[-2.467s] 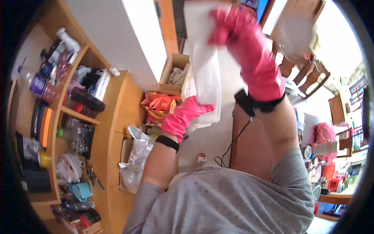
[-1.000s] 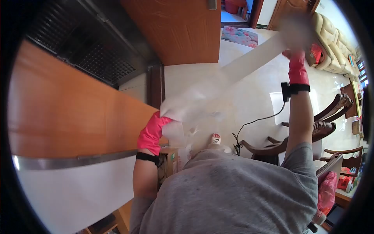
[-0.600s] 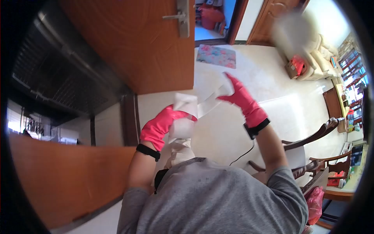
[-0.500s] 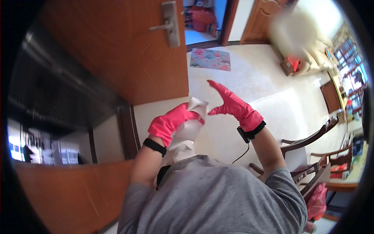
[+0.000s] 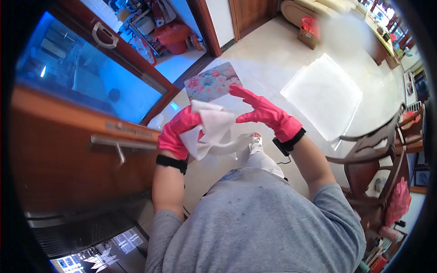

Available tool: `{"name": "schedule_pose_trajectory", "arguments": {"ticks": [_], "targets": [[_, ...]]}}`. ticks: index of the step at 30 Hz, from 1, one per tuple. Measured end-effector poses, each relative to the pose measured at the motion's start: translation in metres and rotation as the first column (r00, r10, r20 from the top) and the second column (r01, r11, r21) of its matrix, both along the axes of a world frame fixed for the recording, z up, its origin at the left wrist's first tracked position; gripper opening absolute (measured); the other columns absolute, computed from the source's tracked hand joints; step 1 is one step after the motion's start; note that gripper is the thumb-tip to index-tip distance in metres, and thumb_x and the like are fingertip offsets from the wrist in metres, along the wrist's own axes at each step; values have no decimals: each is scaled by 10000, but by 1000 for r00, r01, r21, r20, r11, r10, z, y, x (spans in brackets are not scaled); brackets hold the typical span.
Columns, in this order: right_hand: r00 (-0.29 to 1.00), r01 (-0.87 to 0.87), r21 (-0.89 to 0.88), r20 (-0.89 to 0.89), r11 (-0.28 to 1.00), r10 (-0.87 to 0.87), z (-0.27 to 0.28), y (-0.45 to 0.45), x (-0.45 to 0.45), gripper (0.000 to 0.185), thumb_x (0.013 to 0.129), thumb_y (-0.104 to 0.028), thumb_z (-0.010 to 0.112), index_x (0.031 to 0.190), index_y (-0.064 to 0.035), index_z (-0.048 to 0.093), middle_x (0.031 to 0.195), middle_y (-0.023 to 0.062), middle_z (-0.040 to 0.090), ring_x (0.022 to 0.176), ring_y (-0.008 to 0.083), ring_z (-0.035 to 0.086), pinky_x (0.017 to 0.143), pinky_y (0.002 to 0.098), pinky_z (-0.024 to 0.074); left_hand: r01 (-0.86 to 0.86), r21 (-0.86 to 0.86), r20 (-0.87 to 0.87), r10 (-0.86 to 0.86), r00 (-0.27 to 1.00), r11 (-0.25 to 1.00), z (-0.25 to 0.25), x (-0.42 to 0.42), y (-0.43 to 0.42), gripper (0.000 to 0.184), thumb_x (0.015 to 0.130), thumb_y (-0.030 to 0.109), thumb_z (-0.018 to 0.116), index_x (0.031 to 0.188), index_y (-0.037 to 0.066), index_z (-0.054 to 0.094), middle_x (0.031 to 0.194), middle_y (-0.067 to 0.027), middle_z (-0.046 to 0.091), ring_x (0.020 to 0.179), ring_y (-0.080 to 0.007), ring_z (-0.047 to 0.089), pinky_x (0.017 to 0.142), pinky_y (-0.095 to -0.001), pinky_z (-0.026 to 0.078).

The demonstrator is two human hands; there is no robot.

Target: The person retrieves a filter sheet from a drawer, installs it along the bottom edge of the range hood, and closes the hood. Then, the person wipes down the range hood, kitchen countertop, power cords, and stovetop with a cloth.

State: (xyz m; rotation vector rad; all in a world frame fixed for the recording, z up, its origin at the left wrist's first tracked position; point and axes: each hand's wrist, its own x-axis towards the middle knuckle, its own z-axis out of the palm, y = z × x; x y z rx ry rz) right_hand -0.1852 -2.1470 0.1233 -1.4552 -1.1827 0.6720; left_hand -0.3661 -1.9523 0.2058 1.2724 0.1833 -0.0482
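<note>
The grip of the pink-gloved left hand [image 5: 174, 130] is clenched on a folded white cloth [image 5: 215, 122], which hangs in loose folds over the floor. The pink-gloved right hand [image 5: 268, 113] is positioned at 2 o'clock from the cloth; its grip is released, thumb and fingers spread. Contact between right thumb and cloth cannot be determined. Outward from the cloth: floral mat [image 5: 207, 85] at 12 o'clock; carton [image 5: 308, 40] between 1 and 2; wooden chair [image 5: 359, 177] between 3 and 4; brown door [image 5: 63, 161] between 8 and 9.
</note>
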Motion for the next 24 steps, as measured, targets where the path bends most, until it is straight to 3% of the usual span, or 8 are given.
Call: {"name": "schedule_pose_trajectory", "arguments": {"ticks": [1,3,7,10,12,13,15,24], "targets": [[1000,-4,7,-10,1000,4,-3,22,24,1007,737,-344,834,1526,-114,253,1510,91,396,1417,258,330,1136,398,297,-90,-241,-188,44,981,966,6,17,14,330,817,75,696,1140,25,646,1086,-102,678,994,-212,653,864,-332,524],[977,-212,123,63,970,205,-4,76,57,875,740,-273,846,1455,-58,390,1381,143,538,1288,237,489,1071,359,380,-39,497,151,-42,988,867,7,45,37,355,804,36,720,1148,37,630,1104,-103,664,1007,-229,645,877,-336,522],[891,-454,-186,-115,871,440,10,155,111,381,819,-160,751,1150,6,664,1072,104,701,997,198,638,908,323,482,-525,58,293,488,822,849,15,70,88,377,843,211,712,1146,24,588,1080,-105,666,968,-226,645,853,-353,540],[755,-446,-45,-555,894,349,4,207,177,284,818,-134,763,1070,-19,705,994,46,715,915,111,636,839,267,488,-181,-537,266,369,890,824,20,79,153,288,955,231,550,1174,44,553,1050,-95,645,897,-200,645,788,-307,534],[737,-450,16,-559,893,381,10,247,222,284,810,-93,762,1072,-4,698,983,50,717,900,130,648,844,277,497,-663,605,347,604,718,441,13,94,187,300,970,238,515,1192,37,535,1053,-93,645,882,-195,643,758,-302,537],[713,-453,32,-588,891,383,15,266,241,288,808,-72,759,1076,9,691,985,54,719,904,138,653,855,291,503,-668,606,350,608,712,432,11,106,207,300,970,238,515,1192,37,535,1053,-93,645,882,-195,643,758,-302,537],[709,-460,19,-594,888,380,34,289,265,299,797,-51,764,1080,7,689,978,53,717,897,138,654,839,290,509,-857,69,195,836,513,510,7,121,237,313,962,228,518,1205,31,532,1084,-101,640,906,-201,640,769,-314,543],[964,-131,138,-214,982,159,69,417,368,139,784,98,657,872,-3,694,902,94,703,858,159,657,769,303,523,-803,-170,62,819,570,571,22,264,413,376,809,250,727,1117,76,601,996,-92,659,856,-224,677,662,-319,573]]}}
